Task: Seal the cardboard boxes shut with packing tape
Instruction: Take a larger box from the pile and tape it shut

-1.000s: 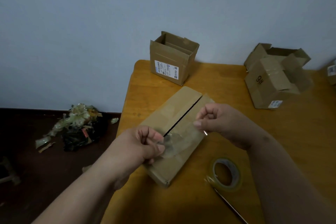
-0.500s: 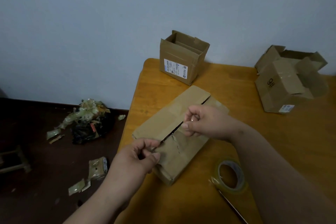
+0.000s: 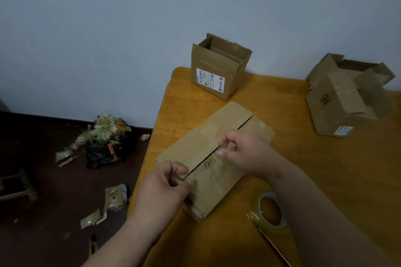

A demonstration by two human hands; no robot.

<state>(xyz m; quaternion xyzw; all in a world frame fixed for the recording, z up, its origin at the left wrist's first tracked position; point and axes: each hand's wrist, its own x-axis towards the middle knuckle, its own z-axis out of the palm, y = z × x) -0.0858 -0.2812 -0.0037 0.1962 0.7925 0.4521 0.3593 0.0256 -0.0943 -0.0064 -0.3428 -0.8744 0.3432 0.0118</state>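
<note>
While stretched taut between both hands, clear tape strip (image 3: 202,170) hovering over seam of flat cardboard box (image 3: 217,154) on bench (image 3: 303,169). Left hand (image 3: 167,184) and right hand (image 3: 240,147) fingers curled, pinching either end, presumably for alignment. Tape roll (image 3: 271,212) beside.

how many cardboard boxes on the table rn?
3: flat box under both hands, open box at the back corner, tipped box far right. More may sit beyond the frame's right edge.
</note>
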